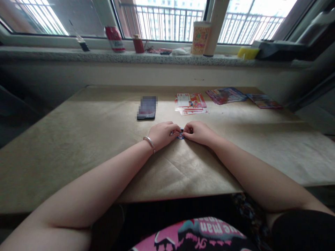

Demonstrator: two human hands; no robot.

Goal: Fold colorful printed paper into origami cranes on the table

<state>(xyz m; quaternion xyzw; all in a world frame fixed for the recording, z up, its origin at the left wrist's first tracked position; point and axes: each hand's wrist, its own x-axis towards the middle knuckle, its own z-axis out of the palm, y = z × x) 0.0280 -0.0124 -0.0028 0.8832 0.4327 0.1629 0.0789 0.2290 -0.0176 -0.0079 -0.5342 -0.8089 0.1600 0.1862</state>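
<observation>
My left hand (164, 134), with a silver bangle on the wrist, rests low over the table with its fingers pinched together. Facing it, my right hand (198, 132) is closed in a pinch too, its fingertips close to those of the left. Between them is a small blue printed piece (180, 137), gripped from both sides. Fingers cover much of it, and whether it is a card or a sticker I cannot tell. Just beyond the hands lies a stack of red and white printed sheets (192, 101). A dark phone (147, 108) lies flat to the left of the sheets.
Colourful printed packets (226, 95) and another dark printed pile (264, 101) lie at the back right of the cloth-covered table (78, 139). On the stone sill (96, 55) stand a red can (114, 39), a red bottle (138, 44), a patterned cup (200, 38) and a yellow object (247, 53).
</observation>
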